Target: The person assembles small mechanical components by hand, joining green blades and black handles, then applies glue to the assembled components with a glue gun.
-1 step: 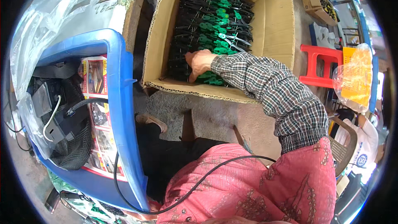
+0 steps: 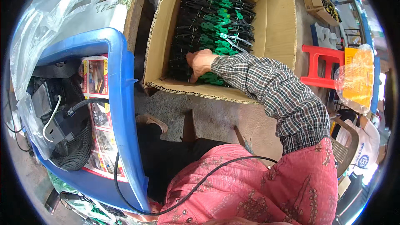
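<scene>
My right hand (image 2: 201, 63) reaches into the near part of an open cardboard box (image 2: 275, 33). Its thumb and fingers are spread apart, and the fingertips rest on or just above the tools; nothing is plainly gripped. Tightly packed rows of black-and-green hand tools (image 2: 212, 21) with thin metal pins fill the box. One tool with bare silver arms (image 2: 235, 41) lies on top, beyond my wrist. A checked oversleeve covers my right forearm, which hides the box's near right corner. My left hand does not show.
On the left stands a blue plastic crate (image 2: 130, 100) holding black electronic gear (image 2: 62, 121) and printed sheets. A black cable (image 2: 208, 174) crosses my lap from it. At right are a red stool (image 2: 310, 66), a yellow bagged item (image 2: 357, 79) and a chair (image 2: 348, 146).
</scene>
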`<control>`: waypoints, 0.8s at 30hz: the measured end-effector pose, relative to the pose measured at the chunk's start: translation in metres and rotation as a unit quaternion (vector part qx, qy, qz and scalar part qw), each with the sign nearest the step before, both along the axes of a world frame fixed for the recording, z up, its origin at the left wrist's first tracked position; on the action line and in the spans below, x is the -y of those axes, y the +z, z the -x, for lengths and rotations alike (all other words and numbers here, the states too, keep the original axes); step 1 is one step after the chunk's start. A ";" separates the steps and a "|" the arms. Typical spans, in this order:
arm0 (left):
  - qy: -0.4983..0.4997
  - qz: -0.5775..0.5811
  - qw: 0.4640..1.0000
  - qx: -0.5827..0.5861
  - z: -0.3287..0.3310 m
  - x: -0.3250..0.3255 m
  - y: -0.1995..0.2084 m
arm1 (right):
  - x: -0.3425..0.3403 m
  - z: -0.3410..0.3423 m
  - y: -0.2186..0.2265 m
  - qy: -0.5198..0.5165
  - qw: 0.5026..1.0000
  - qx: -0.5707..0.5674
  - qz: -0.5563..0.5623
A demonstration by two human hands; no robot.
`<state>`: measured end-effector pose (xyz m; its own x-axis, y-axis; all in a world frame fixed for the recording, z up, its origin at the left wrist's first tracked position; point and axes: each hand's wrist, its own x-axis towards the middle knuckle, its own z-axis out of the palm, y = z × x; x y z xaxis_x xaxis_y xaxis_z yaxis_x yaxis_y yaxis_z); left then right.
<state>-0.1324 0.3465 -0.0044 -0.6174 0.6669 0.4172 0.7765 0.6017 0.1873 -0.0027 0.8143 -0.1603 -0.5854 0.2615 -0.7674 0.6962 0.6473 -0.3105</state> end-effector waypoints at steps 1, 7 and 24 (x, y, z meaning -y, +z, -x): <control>0.001 -0.002 1.000 0.001 0.000 0.001 -0.001 | -0.001 0.003 0.008 0.001 1.000 0.001 0.000; 0.005 -0.012 1.000 0.001 -0.001 0.006 -0.008 | -0.020 0.003 0.028 0.081 0.994 -0.001 -0.076; 0.001 -0.055 0.998 -0.006 -0.005 0.002 -0.008 | 0.004 -0.004 -0.003 -0.121 0.987 -0.107 -0.010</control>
<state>-0.1277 0.3440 -0.0124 -0.6125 0.6158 0.4956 0.7784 0.5792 0.2421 0.0013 0.8105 -0.1631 -0.6519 0.4272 -0.6265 0.7510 0.4781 -0.4555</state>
